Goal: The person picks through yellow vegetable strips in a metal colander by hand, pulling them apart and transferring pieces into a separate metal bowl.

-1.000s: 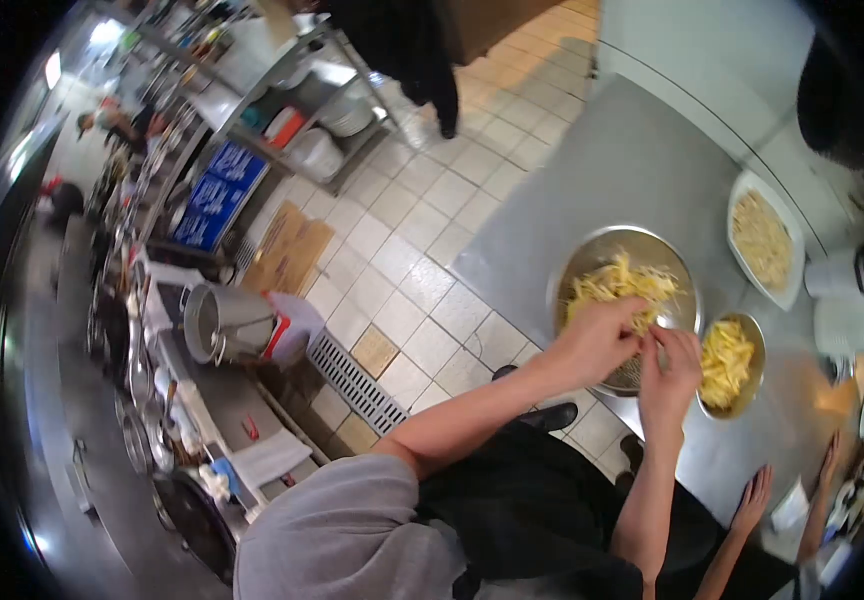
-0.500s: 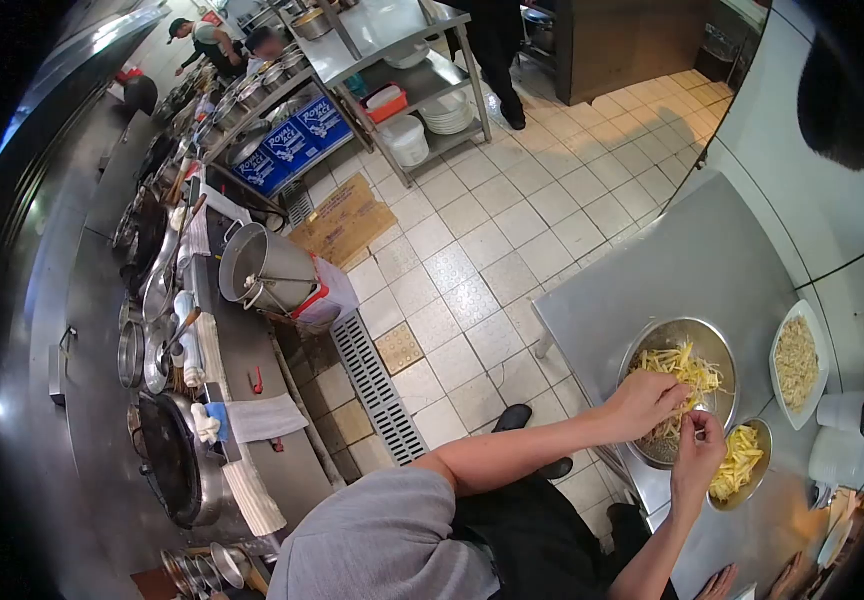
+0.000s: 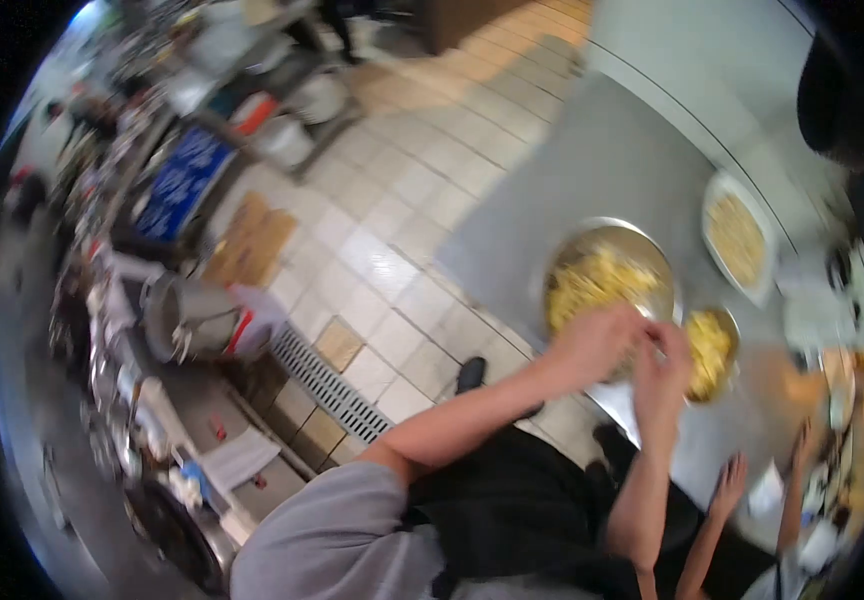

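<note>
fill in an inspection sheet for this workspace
Surface: steel table, grey, with a warm-toned reflection toward its right end.
Job's things: large metal bowl with yellow shreds; smaller metal bowl beside it with yellow strips.
Clutter: white dish of pale food; white item, too blurred to identify.
Hands: left hand and right hand close together by the large metal bowl; grasp unclear.
Cables: nothing seen.
Surroundings: tiled floor, drain grate, cardboard sheet; metal pot leftward; another person's hand at the table.
</note>
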Motion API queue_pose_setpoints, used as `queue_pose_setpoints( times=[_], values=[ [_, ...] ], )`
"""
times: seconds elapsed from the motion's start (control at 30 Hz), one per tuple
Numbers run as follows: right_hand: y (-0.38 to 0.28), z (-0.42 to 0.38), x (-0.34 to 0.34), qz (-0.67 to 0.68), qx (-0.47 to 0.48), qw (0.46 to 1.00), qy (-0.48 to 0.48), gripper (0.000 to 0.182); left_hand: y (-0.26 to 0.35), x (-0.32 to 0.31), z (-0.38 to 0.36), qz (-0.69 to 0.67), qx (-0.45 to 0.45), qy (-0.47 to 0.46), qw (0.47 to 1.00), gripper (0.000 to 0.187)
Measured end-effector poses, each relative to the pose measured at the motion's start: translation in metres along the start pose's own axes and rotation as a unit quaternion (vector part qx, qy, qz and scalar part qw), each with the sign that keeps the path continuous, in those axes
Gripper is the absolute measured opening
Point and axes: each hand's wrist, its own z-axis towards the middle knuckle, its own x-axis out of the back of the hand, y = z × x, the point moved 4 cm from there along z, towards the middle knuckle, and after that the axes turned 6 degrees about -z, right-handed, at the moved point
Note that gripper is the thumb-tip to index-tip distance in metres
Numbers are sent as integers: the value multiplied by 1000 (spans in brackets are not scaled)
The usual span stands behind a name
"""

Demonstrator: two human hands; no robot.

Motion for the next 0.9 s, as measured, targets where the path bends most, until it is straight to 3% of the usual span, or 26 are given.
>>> queue_pose_setpoints(
  times=[0.07, 0.1, 0.17, 0.23, 0.33, 0.5, 0.63, 0.7, 0.9],
  values=[
    [-12, -8, 0, -45, 32, 998, 12, 7, 10, 10, 0, 3, 146, 33, 989, 30],
    [-16, -13, -2, -61, 48, 997, 8, 7, 3, 7, -2, -22, 107, 101, 989, 32],
    [-16, -29, -11, -40, 56, 998, 11, 8, -24, 6, -5, -96, 167, 143, 971, 37],
    [-22, -41, -12, -40, 35, 999, 2, 8, -29, 7, -8, -214, 198, 169, 942, 40],
    [-13, -50, -13, -19, 7, 1000, -4, 8, -22, 21, -2, -226, 216, 171, 934, 41],
    [-19, -40, -2, 32, -12, 998, 44, 14, -13, 15, -6, -159, 181, 87, 967, 39],
    [-21, -34, 1, -8, 51, 997, 63, 19, -7, 8, -12, -46, 99, 66, 992, 40],
    [-20, -36, 0, -16, 76, 995, 65, 19, -3, 8, -19, -15, 108, 52, 993, 39],
    [-19, -45, -3, -59, 68, 996, -16, 9, 1, 8, -27, 40, 107, 44, 992, 39]
  ],
)
